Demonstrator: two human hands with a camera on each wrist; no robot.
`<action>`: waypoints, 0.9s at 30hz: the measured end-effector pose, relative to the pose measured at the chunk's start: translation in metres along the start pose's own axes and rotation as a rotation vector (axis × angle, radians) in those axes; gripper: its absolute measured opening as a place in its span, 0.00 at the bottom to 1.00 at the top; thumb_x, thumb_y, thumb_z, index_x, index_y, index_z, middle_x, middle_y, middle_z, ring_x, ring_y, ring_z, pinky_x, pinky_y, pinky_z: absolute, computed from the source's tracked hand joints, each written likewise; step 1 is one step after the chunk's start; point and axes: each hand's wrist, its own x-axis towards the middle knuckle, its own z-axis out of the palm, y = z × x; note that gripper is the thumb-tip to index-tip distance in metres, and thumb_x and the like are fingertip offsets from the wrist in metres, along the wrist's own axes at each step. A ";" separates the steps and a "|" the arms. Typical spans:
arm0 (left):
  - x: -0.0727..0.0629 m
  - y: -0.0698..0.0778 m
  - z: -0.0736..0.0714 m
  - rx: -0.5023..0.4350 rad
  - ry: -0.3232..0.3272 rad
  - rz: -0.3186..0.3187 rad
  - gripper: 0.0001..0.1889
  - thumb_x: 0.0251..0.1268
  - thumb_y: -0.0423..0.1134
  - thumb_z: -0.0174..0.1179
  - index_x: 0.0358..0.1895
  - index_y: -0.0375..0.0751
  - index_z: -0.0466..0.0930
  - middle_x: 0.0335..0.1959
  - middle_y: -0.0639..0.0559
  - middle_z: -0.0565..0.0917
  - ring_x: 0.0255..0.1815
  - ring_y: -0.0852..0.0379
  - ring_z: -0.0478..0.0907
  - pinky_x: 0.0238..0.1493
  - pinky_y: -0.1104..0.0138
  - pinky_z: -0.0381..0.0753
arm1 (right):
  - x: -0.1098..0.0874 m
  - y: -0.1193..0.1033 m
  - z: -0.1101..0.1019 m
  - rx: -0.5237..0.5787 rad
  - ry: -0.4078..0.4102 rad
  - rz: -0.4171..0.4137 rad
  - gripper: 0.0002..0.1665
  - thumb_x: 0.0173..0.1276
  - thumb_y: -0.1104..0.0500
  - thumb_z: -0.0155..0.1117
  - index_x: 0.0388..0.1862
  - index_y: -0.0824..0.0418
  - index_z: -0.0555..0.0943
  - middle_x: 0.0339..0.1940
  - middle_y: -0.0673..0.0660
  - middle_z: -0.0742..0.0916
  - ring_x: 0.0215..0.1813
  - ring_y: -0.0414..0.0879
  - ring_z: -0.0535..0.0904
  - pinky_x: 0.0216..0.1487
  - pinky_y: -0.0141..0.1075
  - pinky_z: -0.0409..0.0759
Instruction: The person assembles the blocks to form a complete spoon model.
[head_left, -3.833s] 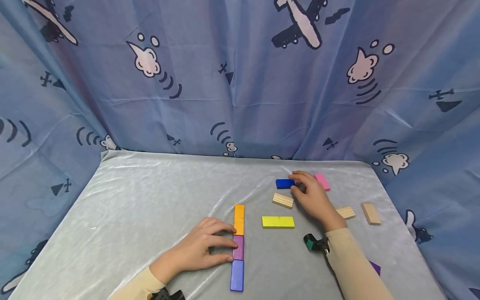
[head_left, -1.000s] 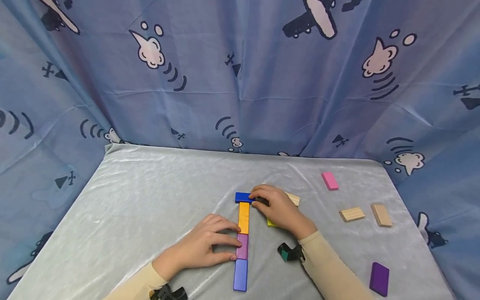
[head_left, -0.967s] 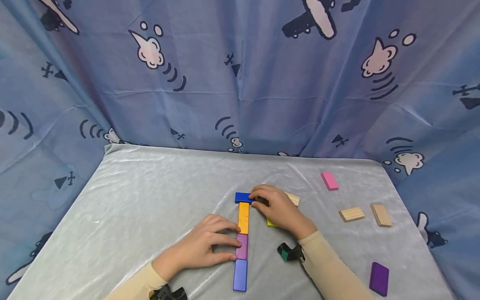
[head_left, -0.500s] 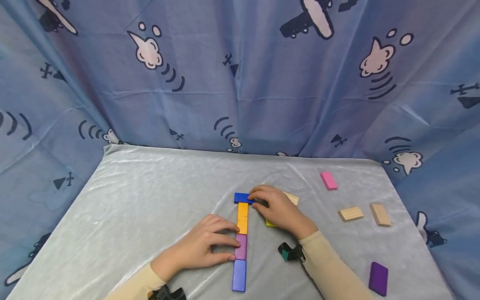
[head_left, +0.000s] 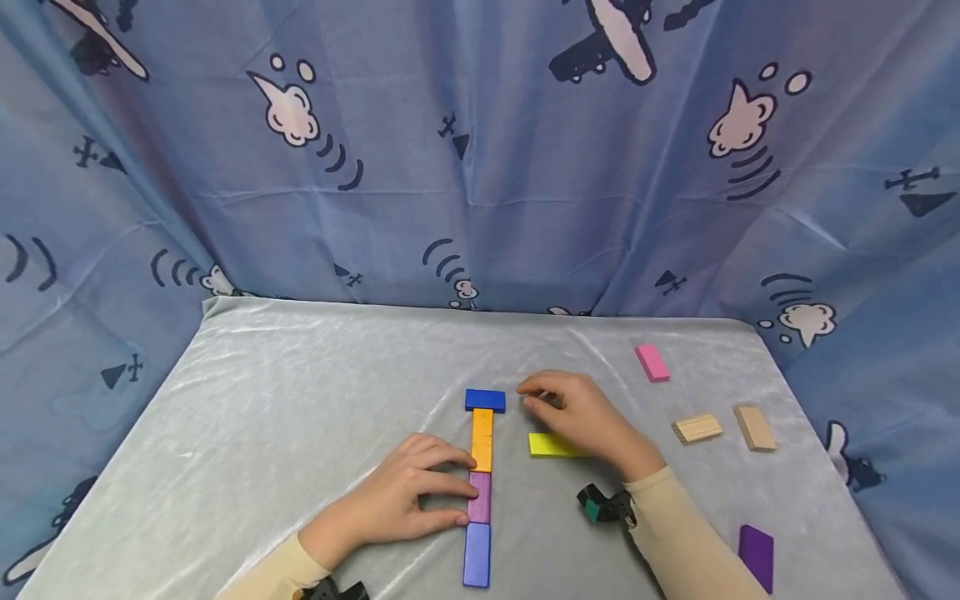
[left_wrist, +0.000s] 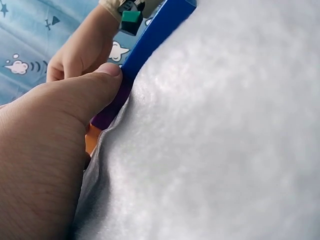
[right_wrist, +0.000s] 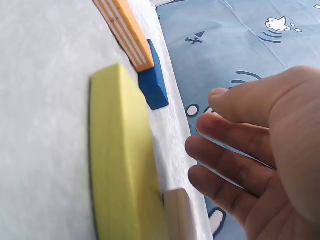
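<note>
In the head view an orange block (head_left: 482, 440), a purple-pink block (head_left: 480, 498) and a light blue block (head_left: 476, 556) lie end to end in a column. A dark blue block (head_left: 485, 401) sits crosswise at its far end, like the top of a T. My left hand (head_left: 405, 496) rests at the column's left side, fingertips touching the orange and purple-pink blocks and the thumb near the light blue one. To the right of the dark blue block, my right hand (head_left: 581, 417) holds nothing, its fingers loosely bent above a yellow block (head_left: 553, 445).
A pink block (head_left: 652, 363), a striped wooden block (head_left: 697, 428), a plain wooden block (head_left: 754, 428) and a dark purple block (head_left: 757, 557) lie to the right. Another wooden block (right_wrist: 178, 215) shows beside the yellow one in the right wrist view. A patterned curtain (head_left: 390, 167) hangs behind the table.
My right hand has brought the dark blue block from the back right to the column's far end, let it go and drawn back to the right. My left hand has stayed put.
</note>
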 end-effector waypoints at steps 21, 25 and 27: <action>0.000 0.001 0.000 -0.010 0.001 -0.008 0.13 0.70 0.54 0.76 0.54 0.61 0.93 0.65 0.58 0.84 0.66 0.58 0.77 0.66 0.56 0.75 | -0.047 -0.001 -0.031 -0.146 -0.016 0.005 0.12 0.77 0.61 0.75 0.56 0.54 0.92 0.54 0.45 0.91 0.52 0.40 0.86 0.50 0.45 0.87; -0.001 0.001 0.000 -0.010 0.000 -0.011 0.13 0.70 0.55 0.76 0.54 0.61 0.93 0.65 0.58 0.84 0.66 0.58 0.77 0.66 0.56 0.74 | -0.056 -0.001 -0.032 -0.177 -0.017 0.007 0.13 0.74 0.62 0.77 0.55 0.53 0.92 0.54 0.43 0.91 0.52 0.40 0.86 0.51 0.45 0.87; 0.000 0.000 0.001 -0.012 -0.001 -0.011 0.13 0.70 0.55 0.76 0.54 0.61 0.93 0.66 0.59 0.84 0.66 0.58 0.77 0.66 0.56 0.74 | -0.061 -0.001 -0.032 -0.191 -0.027 -0.002 0.13 0.73 0.62 0.77 0.55 0.53 0.92 0.54 0.43 0.91 0.53 0.41 0.86 0.52 0.46 0.87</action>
